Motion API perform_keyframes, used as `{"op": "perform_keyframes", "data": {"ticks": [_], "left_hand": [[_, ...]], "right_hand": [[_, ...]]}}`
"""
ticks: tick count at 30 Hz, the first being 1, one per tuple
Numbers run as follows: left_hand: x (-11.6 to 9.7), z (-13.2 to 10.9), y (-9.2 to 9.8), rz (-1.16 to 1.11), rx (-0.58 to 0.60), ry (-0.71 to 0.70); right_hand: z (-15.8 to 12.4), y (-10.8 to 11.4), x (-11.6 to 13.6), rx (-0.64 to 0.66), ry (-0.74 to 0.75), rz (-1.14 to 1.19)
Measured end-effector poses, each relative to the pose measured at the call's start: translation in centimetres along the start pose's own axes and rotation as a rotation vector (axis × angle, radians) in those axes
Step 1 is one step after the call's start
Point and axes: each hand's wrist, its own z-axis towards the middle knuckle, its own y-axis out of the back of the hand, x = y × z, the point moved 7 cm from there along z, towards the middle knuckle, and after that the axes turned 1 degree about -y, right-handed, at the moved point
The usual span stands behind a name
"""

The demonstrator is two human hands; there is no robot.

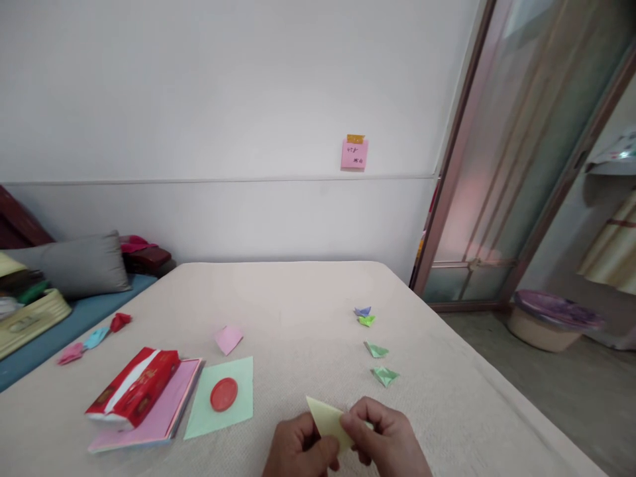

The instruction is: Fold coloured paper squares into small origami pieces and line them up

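Observation:
A pale yellow piece of folded paper (325,417) is held between my two hands, just above the near part of the table. My left hand (301,447) pinches its lower left side between thumb and fingers. On the right side, my right hand (385,434) grips the paper's edge with thumb and forefinger. One pointed corner sticks up to the left; the lower part is hidden by my fingers. Beyond my right hand lie small folded paper shapes: two light green ones (385,376), a brighter green one (367,320) and a blue-violet one (362,311).
A red tissue pack (149,381) rests on a stack of coloured paper (171,411) at the left. Beside it, a red disc (224,395) sits on a mint green sheet (238,414). A pink square (229,339) and a red folded piece (120,322) lie farther back.

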Motion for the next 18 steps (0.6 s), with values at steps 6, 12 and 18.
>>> {"op": "perform_keyframes", "data": {"ticks": [6,12,18], "left_hand": [[-0.2,0.2,0.8,-0.054,-0.026,-0.084],[-0.4,0.2,1.8,0.036,-0.004,-0.107],[-1.4,0.1,2.6,0.044,0.020,-0.138]], "right_hand": [[0.1,0.4,0.4,-0.023,0.038,-0.109],[0.1,-0.1,-0.3,0.109,-0.040,-0.101],[0.0,1.2,1.5,0.108,0.064,-0.128]]}}
